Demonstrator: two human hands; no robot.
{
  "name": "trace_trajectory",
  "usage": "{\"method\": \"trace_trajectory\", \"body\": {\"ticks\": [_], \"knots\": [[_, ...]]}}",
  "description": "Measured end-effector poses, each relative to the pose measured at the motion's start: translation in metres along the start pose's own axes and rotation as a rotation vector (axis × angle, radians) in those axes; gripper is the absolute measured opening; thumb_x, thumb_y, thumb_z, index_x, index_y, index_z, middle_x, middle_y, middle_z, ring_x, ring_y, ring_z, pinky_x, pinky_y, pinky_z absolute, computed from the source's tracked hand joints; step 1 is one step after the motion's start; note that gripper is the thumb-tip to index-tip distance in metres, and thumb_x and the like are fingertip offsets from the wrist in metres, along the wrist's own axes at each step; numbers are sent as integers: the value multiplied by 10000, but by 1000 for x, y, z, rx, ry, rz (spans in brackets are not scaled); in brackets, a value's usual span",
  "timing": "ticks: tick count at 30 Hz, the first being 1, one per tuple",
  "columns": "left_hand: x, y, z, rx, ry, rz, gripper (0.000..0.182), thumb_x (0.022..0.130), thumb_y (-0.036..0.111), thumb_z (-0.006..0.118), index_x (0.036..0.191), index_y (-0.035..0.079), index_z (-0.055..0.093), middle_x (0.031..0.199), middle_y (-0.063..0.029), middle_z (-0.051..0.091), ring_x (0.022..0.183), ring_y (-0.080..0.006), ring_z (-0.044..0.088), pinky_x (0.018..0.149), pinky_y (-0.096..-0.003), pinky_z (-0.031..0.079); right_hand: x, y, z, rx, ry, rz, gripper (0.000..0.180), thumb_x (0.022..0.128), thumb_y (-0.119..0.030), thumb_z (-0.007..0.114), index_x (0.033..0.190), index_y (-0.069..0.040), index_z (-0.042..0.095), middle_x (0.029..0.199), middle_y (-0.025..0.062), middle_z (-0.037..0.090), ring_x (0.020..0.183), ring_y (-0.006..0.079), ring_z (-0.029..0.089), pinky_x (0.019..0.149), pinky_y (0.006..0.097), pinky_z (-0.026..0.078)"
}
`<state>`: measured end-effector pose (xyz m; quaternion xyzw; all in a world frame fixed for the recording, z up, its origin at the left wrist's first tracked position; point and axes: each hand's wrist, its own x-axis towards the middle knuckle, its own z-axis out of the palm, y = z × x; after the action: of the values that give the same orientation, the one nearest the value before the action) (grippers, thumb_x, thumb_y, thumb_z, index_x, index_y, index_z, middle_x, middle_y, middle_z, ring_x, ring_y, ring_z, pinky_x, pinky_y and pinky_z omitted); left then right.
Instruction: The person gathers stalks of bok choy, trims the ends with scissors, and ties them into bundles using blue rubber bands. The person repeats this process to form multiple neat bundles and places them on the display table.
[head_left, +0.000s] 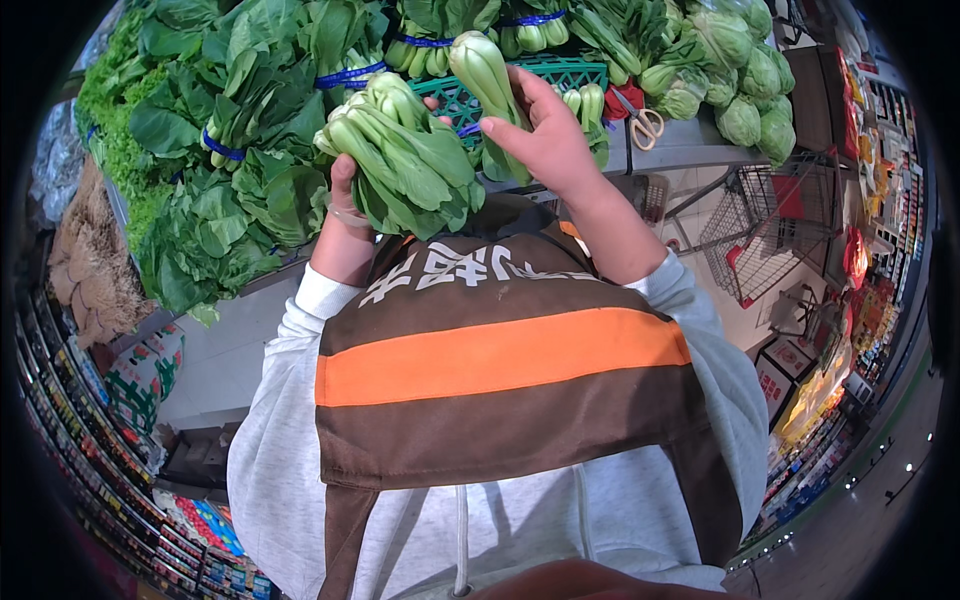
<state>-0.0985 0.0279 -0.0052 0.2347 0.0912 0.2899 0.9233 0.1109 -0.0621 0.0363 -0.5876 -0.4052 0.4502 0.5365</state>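
Note:
Several heads of bok choy (409, 157) are gathered in my left hand (346, 187), their pale stalk ends up and leaves hanging toward me. My thumb shows at their left side and a few fingertips at their right. A single bok choy (486, 82) is gripped in my right hand (546, 133), its white base pointing up. The two hands are close together but apart. Behind them stands a green plastic basket (566, 73), partly hidden by the vegetables. More bok choy (591, 105) lies just right of my right hand.
Scissors (645, 124) with pale handles lie by a red cloth-like item (624, 101) at the display edge. Leafy bunches with blue ties (223, 146) fill the left, and wrapped cabbages (742, 120) the right. A wire shopping cart (772, 225) stands on the floor at right.

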Motion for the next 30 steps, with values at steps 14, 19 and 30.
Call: {"method": "trace_trajectory", "body": {"ticks": [14,19,30], "knots": [[-13,-13,-24,92,169,-90,1006,712,595,776,1507,116,387,1464,-134,491,1319,-313,508,1115,-480,419,-6,-4,26,-229,69,-152,493,836,-14,680,1308,-24,537,1249,102,532,1138,198,544,1015,339,441],[-14,-17,-31,67,176,-53,969,734,587,764,1507,132,397,1478,-119,483,1325,-305,503,1126,-473,407,-10,-4,38,-511,38,-371,623,846,-156,643,1400,50,447,1419,229,490,1333,398,458,1123,489,349],[-26,-8,-43,63,105,92,1088,747,769,663,1561,144,301,1576,-140,353,1418,-337,390,1183,-531,317,-23,-13,34,-516,-267,-388,680,996,-469,485,1487,-5,408,1557,205,374,1480,396,270,1214,521,142]]}}
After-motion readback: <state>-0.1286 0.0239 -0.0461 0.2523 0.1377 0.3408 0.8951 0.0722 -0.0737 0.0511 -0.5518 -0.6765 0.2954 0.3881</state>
